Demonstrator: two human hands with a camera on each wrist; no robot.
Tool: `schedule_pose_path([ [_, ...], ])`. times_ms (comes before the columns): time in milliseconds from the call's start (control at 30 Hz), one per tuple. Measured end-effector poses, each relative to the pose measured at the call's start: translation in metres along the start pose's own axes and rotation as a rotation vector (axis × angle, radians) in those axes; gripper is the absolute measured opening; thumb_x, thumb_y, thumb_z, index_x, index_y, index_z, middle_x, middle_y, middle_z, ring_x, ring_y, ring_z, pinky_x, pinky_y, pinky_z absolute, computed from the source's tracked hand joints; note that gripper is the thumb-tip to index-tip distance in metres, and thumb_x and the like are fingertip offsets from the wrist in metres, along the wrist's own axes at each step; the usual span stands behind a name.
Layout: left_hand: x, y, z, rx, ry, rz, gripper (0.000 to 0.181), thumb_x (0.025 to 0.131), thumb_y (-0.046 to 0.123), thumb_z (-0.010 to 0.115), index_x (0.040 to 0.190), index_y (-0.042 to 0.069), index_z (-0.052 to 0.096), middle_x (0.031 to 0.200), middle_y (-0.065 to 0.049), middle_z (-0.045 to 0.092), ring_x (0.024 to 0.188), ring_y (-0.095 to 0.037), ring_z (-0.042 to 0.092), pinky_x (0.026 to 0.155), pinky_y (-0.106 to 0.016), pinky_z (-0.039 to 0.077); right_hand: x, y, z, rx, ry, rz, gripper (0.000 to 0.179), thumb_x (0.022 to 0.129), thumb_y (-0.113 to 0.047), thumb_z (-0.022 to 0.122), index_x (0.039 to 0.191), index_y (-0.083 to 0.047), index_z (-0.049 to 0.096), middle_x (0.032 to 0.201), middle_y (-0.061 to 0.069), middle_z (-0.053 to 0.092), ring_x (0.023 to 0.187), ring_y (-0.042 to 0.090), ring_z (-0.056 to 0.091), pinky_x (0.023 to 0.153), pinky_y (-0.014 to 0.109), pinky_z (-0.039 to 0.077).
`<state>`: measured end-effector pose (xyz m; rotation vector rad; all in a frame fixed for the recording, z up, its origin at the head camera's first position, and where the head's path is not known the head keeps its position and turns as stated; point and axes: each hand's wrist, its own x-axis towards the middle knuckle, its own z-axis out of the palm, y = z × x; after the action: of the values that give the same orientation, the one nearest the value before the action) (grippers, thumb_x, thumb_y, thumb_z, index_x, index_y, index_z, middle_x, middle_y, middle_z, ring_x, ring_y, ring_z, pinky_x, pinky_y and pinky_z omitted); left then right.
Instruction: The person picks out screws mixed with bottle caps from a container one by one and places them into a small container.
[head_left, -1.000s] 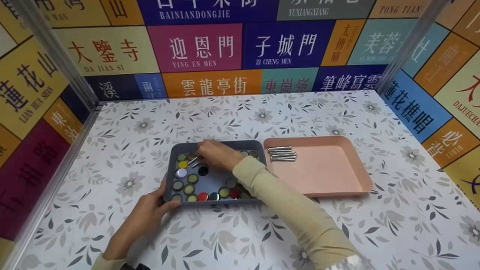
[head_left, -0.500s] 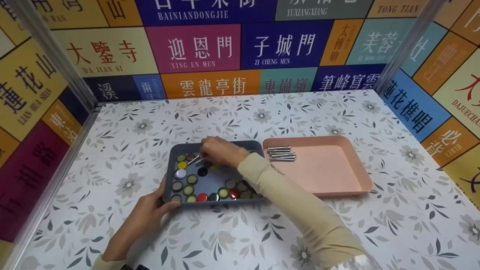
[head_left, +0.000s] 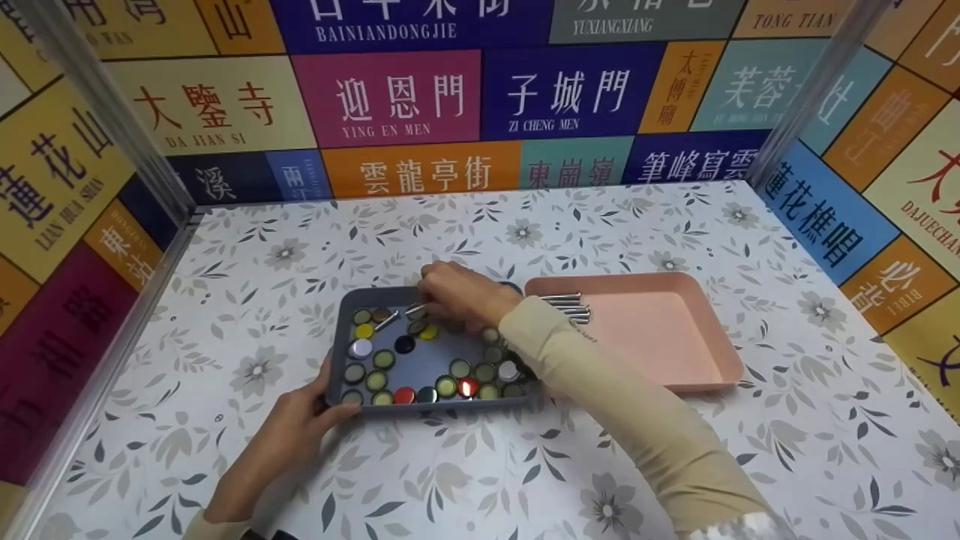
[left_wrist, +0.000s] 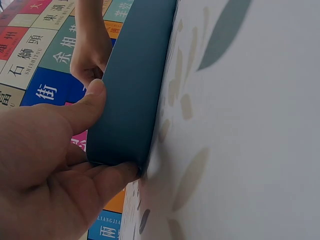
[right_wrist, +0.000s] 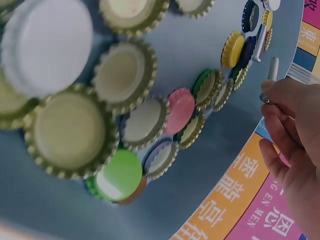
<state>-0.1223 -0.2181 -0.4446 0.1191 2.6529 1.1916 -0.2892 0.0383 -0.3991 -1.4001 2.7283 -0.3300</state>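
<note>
My right hand [head_left: 461,294] is over the far side of a blue-grey tray [head_left: 442,403] of bottle caps. It pinches a silver bolt [right_wrist: 273,69] between thumb and fingers, threaded end pointing away from the hand. A second bolt [head_left: 387,321] lies among the caps at the tray's far left. My left hand [head_left: 300,412] grips the tray's near left corner. In the left wrist view, the left thumb [left_wrist: 95,95] lies against the rim and the fingers reach under the tray's end.
Bottle caps [head_left: 382,358] of several colours line the tray, some face up, some turned over. A pink tray [head_left: 645,337] stands right beside it, with several bolts [head_left: 574,309] at its left end. A lettered wall [head_left: 405,97] closes off the back of the flowered table [head_left: 450,472].
My right hand has moved right and slightly away with the bolt, drawing it apart from the one left lying among the caps. The left hand stays at the tray's corner.
</note>
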Motion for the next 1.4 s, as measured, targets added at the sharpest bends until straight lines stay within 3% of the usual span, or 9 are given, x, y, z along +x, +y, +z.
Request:
schedule_pose_path([
  [233,0.000,0.000,0.000,0.017,0.011,0.003,0.085,0.096,0.031,0.067,0.159,0.004,0.016,0.139,-0.022,0.060,0.123,-0.028,0.063,0.106,-0.045,0.048,-0.011,0.007,-0.008,0.032,0.006,0.011,0.013,0.093,-0.012,0.070,0.093,-0.001,0.077,0.094,0.015,0.068,0.087,0.028,0.066,0.077,0.039,0.055],
  [800,-0.002,-0.001,-0.001,0.012,-0.011,-0.016,0.086,0.097,0.033,0.066,0.159,0.004,0.013,0.141,-0.020,0.059,0.124,-0.027,0.062,0.107,-0.045,0.046,-0.037,0.016,-0.009,0.076,0.063,0.014,0.008,0.089,-0.007,0.069,0.089,-0.001,0.075,0.090,0.013,0.066,0.084,0.025,0.064,0.074,0.038,0.056],
  [1067,-0.003,0.000,-0.001,0.013,-0.012,0.005,0.084,0.098,0.031,0.064,0.159,0.003,0.014,0.139,-0.019,0.061,0.125,-0.026,0.062,0.104,-0.043,0.048,-0.054,0.026,-0.014,0.070,0.150,-0.009,0.010,0.090,-0.006,0.068,0.092,0.000,0.075,0.092,0.016,0.066,0.088,0.031,0.063,0.080,0.043,0.054],
  [1400,-0.001,0.001,0.000,-0.003,-0.008,0.014,0.082,0.098,0.031,0.065,0.159,0.004,0.016,0.139,-0.019,0.061,0.125,-0.026,0.062,0.105,-0.044,0.048,-0.084,0.042,-0.020,0.135,0.217,0.040,0.010,0.088,-0.006,0.069,0.092,0.001,0.076,0.089,0.017,0.065,0.086,0.032,0.061,0.078,0.045,0.054],
])
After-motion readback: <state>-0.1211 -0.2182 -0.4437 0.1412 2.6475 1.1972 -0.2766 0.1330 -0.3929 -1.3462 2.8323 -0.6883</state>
